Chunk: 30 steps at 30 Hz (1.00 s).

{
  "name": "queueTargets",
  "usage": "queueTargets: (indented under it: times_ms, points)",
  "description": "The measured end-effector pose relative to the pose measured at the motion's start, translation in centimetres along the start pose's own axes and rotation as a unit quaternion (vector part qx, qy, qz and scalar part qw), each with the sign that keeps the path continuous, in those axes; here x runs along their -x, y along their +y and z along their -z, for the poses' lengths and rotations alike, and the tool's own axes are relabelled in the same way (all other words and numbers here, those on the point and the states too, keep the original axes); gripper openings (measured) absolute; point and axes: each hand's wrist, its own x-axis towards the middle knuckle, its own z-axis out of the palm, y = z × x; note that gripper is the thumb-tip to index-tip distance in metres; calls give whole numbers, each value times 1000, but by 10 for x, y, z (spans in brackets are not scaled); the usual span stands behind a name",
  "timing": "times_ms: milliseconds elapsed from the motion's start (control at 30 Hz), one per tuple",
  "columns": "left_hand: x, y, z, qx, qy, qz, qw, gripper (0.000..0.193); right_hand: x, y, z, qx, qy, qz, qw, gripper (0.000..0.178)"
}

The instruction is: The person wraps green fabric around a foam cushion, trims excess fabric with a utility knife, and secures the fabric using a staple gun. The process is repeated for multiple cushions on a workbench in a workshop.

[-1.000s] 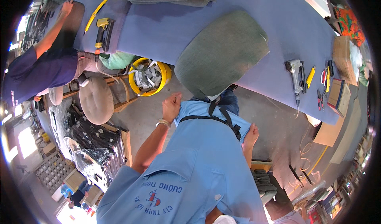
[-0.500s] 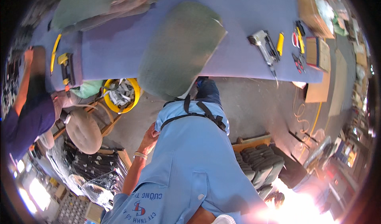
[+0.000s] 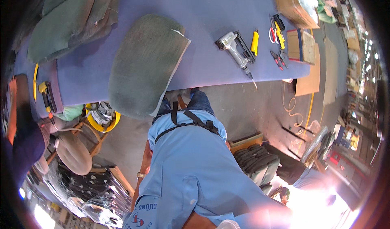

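My left hand (image 3: 147, 157), with a bracelet at the wrist, hangs at the left side of my light blue shirt, and the shirt hides its fingers. Only a sliver of skin of my right hand (image 3: 228, 145) shows at the shirt's right side. In front of me a dark grey-green fabric-covered panel (image 3: 143, 62) with rounded corners lies on the blue table (image 3: 195, 9), overhanging its front edge. Neither hand touches it. To its right lie a silver air stapler (image 3: 236, 50) with a hose fitting and a yellow utility knife (image 3: 254, 43).
Scissors (image 3: 272, 33), pliers (image 3: 279, 60) and cardboard boxes (image 3: 298, 9) occupy the table's right end. More fabric pieces (image 3: 61, 26) lie far left, above a yellow stapler (image 3: 48, 98). Below stand a yellow bucket (image 3: 114, 123) of scraps and a co-worker (image 3: 26, 147). Padded parts (image 3: 256, 160) are stacked behind right.
The view has shifted right, so the table and tools appear farther left. My left hand has slid further behind the shirt's side. A bit of my right hand now shows. The panel remains on the table.
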Motion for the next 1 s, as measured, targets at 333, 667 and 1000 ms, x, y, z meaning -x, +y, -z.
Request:
queueTargets:
  times_ms: [333,667,1000]
  points:
    - [28,-45,-137,19,106,-30,994,66,-32,34,168,2,64,-25,998,41]
    - [55,-71,-185,-46,202,-38,978,47,-99,-25,181,-92,12,64,994,40]
    - [-16,-49,-204,154,504,-77,846,26,-154,-120,156,234,-141,63,960,41]
